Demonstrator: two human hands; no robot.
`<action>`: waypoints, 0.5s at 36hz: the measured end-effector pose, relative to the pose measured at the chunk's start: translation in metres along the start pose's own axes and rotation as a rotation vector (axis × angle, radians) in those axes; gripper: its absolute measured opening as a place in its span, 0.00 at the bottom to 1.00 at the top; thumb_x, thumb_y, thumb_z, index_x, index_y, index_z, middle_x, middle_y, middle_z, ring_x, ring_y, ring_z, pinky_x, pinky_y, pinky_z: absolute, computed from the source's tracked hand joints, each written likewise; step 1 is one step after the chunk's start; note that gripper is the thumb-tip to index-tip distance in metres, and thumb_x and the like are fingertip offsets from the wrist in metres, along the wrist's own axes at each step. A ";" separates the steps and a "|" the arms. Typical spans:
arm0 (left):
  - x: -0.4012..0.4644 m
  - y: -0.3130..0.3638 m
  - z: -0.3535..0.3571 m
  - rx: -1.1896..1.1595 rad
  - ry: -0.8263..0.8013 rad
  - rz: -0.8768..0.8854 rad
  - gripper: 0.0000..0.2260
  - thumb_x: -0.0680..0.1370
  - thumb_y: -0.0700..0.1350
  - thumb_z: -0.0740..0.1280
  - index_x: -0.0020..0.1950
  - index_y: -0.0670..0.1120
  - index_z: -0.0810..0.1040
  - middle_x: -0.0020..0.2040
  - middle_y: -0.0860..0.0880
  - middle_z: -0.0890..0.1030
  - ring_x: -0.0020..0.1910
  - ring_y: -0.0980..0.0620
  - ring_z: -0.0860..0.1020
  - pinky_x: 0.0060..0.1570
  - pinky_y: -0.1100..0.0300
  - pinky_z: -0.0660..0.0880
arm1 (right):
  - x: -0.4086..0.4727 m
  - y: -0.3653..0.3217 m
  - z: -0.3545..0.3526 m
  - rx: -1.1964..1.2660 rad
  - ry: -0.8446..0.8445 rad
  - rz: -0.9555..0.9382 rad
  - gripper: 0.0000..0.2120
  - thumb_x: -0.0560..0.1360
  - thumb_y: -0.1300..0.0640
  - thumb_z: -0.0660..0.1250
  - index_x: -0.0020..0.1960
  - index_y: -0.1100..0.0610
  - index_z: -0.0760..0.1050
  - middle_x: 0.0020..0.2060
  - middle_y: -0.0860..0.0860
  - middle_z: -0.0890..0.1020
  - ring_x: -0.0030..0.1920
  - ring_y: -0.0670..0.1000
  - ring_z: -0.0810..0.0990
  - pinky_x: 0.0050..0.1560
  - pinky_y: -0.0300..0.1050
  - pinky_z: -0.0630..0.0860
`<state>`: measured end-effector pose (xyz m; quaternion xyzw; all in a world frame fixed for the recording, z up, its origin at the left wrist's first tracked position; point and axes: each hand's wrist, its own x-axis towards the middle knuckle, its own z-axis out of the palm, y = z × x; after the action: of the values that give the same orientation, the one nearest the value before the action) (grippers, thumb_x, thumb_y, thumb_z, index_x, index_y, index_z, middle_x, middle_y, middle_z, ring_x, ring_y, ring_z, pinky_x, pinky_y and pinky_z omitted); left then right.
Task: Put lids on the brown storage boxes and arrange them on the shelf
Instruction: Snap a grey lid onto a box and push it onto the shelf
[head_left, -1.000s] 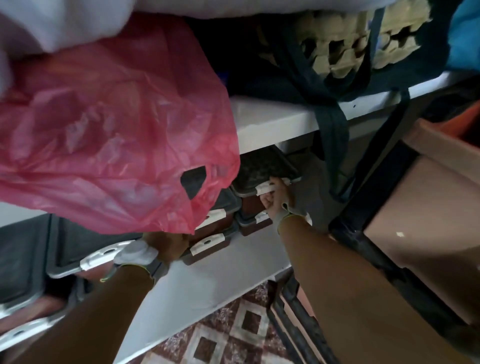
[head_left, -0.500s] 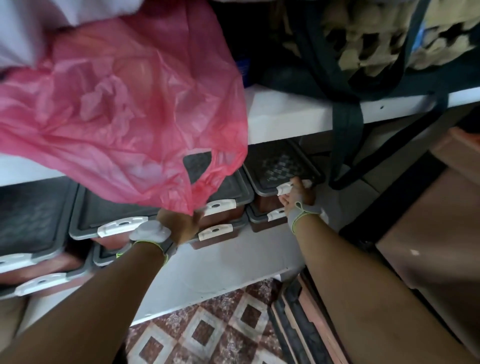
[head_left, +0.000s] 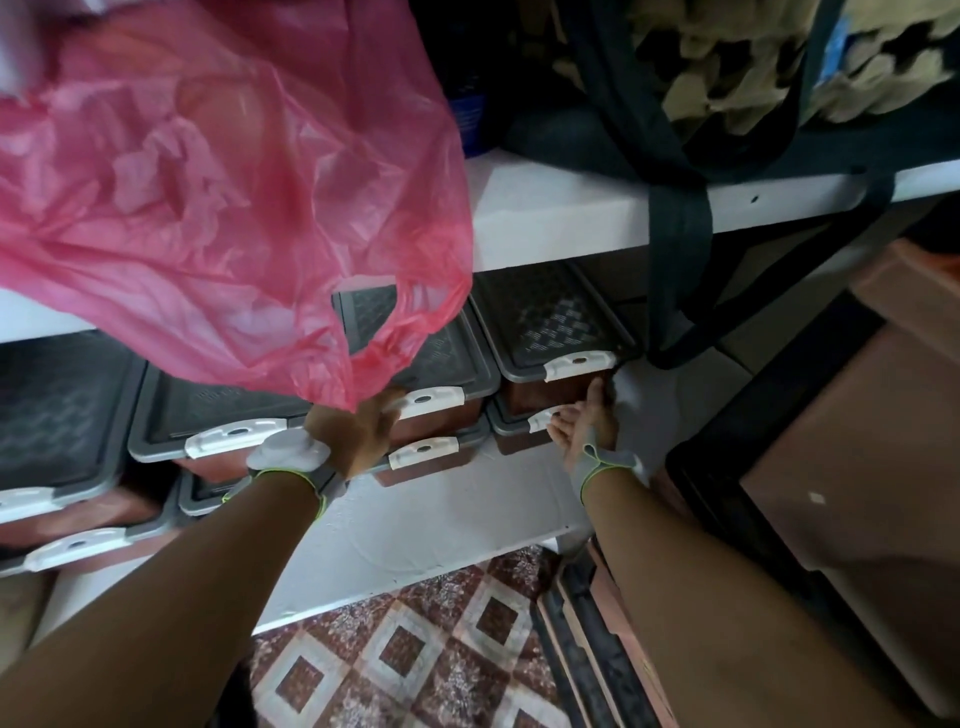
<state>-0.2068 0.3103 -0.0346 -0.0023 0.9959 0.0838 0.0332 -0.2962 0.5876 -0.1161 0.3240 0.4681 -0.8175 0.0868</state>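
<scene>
The right hand (head_left: 584, 428) was held open against the boxes (head_left: 558, 387) to straighten them, while the left hand (head_left: 358, 431) was half hidden.

The right hand (head_left: 584, 428) has let go of the top box's white latch (head_left: 579, 365), fingers now straight.

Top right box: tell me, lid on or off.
On. The grey lid covers the top right box, its white clasp down over the front.
</scene>
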 end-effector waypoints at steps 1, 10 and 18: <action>0.000 0.001 0.000 -0.005 0.001 -0.007 0.19 0.85 0.53 0.55 0.76 0.56 0.68 0.78 0.51 0.67 0.78 0.49 0.63 0.76 0.56 0.58 | 0.003 0.007 -0.004 -0.022 -0.015 0.045 0.13 0.82 0.44 0.59 0.51 0.53 0.72 0.39 0.53 0.73 0.35 0.52 0.74 0.45 0.45 0.77; -0.004 0.007 -0.006 -0.011 0.000 -0.018 0.20 0.86 0.51 0.53 0.78 0.56 0.64 0.80 0.52 0.63 0.79 0.51 0.60 0.76 0.57 0.55 | -0.003 0.037 0.032 -0.047 -0.083 0.230 0.19 0.85 0.60 0.54 0.75 0.59 0.64 0.73 0.63 0.65 0.71 0.64 0.69 0.59 0.51 0.78; -0.006 0.010 -0.005 -0.093 0.014 -0.029 0.19 0.87 0.47 0.53 0.78 0.50 0.64 0.80 0.50 0.63 0.77 0.52 0.63 0.70 0.68 0.50 | 0.009 0.038 0.043 -0.043 -0.062 0.265 0.19 0.85 0.60 0.52 0.75 0.63 0.62 0.73 0.63 0.68 0.73 0.62 0.67 0.74 0.57 0.63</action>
<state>-0.2013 0.3195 -0.0274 -0.0190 0.9910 0.1294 0.0270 -0.3058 0.5329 -0.1337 0.3558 0.4356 -0.7983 0.2154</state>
